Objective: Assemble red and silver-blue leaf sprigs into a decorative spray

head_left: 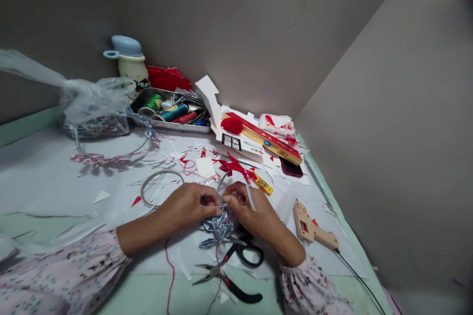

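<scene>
Both hands meet near the middle of the table, fingertips almost touching. My left hand (201,201) is closed, its thumb and fingers pinching a small part of a silvery blue ribbon piece (221,225). My right hand (246,203) is closed on the same piece from the other side. The piece's leaf-like ends hang below the fingertips. A pale band rises between the hands and past my right hand, with a red ribbon bow (238,168) just above. Red thread (172,273) trails toward the front edge. Pliers (214,273) and black-handled scissors (251,255) lie below the hands.
A glue gun (314,229) lies at the right, its cord running forward. Behind are a metal tray (177,125) of thread spools, a long red-gold box (266,140), a phone (291,167) and a cup (133,66). At left are a plastic bag (96,103) and a decorated hoop (98,157).
</scene>
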Available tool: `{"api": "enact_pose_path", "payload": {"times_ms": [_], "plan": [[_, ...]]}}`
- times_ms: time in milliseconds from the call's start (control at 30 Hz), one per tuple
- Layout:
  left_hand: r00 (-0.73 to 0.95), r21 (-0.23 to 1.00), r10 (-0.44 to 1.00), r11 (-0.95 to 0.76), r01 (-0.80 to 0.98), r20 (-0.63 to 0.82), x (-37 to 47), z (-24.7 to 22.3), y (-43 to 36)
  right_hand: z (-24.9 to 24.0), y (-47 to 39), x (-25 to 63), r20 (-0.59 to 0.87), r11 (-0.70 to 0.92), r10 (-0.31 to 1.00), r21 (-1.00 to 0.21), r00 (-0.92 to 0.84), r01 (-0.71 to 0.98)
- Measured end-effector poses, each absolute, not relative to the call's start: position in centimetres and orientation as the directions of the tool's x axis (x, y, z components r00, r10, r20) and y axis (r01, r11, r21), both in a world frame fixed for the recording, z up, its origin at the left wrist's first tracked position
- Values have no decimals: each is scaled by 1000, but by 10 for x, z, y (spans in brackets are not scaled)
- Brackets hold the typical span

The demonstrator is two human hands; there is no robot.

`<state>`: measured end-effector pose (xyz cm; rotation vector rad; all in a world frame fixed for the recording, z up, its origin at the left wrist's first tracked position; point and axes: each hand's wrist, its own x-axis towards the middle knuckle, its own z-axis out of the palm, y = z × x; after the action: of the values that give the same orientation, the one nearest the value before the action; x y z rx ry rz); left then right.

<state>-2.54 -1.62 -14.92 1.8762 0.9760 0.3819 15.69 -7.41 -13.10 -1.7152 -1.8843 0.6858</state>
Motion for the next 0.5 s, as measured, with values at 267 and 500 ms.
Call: {"api": "enact_pose_path", "payload": {"times_ms": [267,500], "plan": [[632,885,758,-172,433,-161,-27,-150,-15,-121,-75,156,-37,-9,999,-560,-13,828],[638,871,754,-199,449,-157,-28,-149,-15,-119,-73,155,-69,-78,996,-431,53,899]]}}
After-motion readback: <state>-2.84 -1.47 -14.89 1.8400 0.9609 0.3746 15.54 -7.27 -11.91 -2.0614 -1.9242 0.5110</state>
